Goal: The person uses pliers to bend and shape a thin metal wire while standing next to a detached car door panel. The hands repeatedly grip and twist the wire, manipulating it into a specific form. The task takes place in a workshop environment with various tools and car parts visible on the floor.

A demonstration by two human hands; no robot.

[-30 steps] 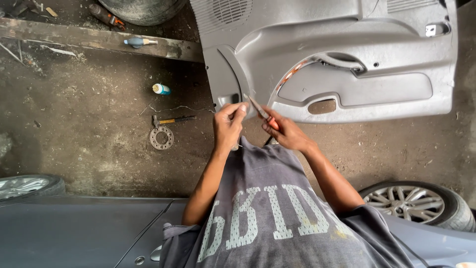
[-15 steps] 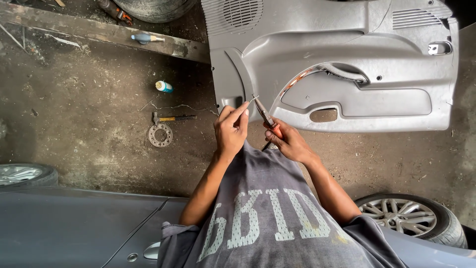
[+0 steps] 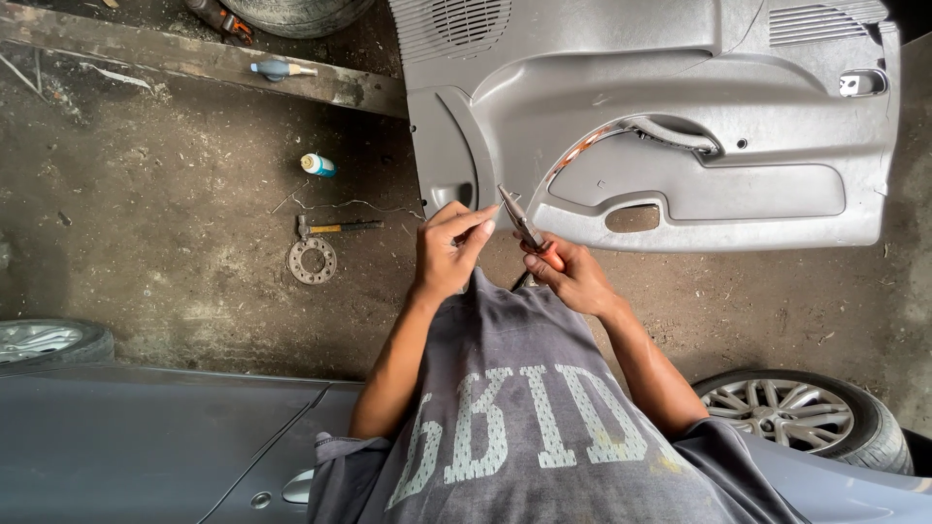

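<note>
My right hand (image 3: 571,274) grips red-handled pliers (image 3: 524,227) by the handles, jaws pointing up and to the left. My left hand (image 3: 449,251) is raised beside the jaws, its fingertips pinched close to the tip; what they pinch is too small to see. Both hands hover in front of my grey printed shirt (image 3: 524,417). Just beyond them a grey car door trim panel (image 3: 680,126) lies flat on the dirty concrete floor, with its pull handle and speaker grille facing up.
On the floor to the left lie a hammer (image 3: 335,227), a metal ring plate (image 3: 312,260), a thin wire (image 3: 349,205) and a small blue-and-white bottle (image 3: 317,165). A grey car body (image 3: 146,437) fills the bottom, with wheels at left (image 3: 44,340) and right (image 3: 791,412).
The view has shifted slightly, so the door panel sits lower in frame. My hands have stayed together at the pliers, with the left fingers now pinched nearer the jaw tip.
</note>
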